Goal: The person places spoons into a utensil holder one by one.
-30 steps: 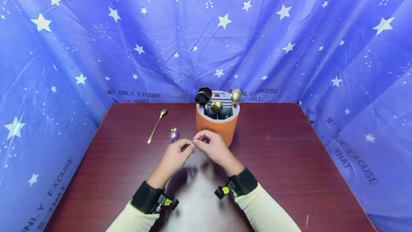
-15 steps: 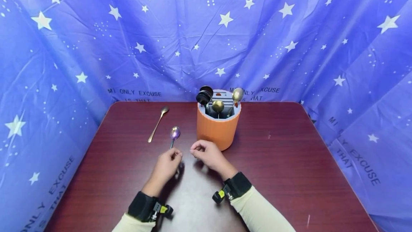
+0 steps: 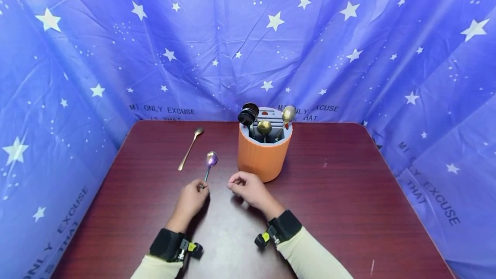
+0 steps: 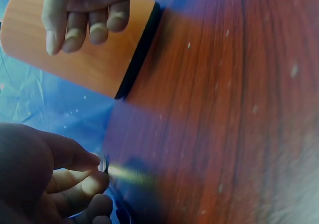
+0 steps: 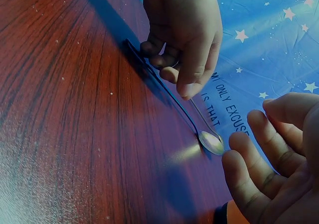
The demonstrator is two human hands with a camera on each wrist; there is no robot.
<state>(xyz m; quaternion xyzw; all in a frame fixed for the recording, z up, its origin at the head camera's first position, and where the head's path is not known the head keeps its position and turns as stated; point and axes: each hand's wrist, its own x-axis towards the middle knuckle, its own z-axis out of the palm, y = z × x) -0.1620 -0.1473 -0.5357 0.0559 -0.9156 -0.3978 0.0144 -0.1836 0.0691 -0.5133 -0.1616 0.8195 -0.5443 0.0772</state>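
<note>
A purple, iridescent spoon (image 3: 211, 159) lies on the table, its handle pointing toward the person. My left hand (image 3: 190, 199) is right beside that handle, fingers bent and thumb near the index finger. In the right wrist view the spoon's handle (image 5: 172, 97) runs past the left fingertips, and I see no grip on it. My right hand (image 3: 252, 189) hovers in front of the orange utensil holder (image 3: 263, 158), its fingers loosely bent around nothing. A gold spoon (image 3: 190, 150) lies farther back on the left.
Several spoons stand in the holder: dark ones (image 3: 248, 115) at its left, a gold one (image 3: 264, 128) in front and a pale gold one (image 3: 288, 114) at right. Behind the dark red table (image 3: 333, 210) hangs a blue star-patterned curtain (image 3: 217, 20).
The hands were together in front of the holder and have come apart. My left hand moved left and toward the person, along the purple spoon's handle. The right hand came slightly nearer the person.
</note>
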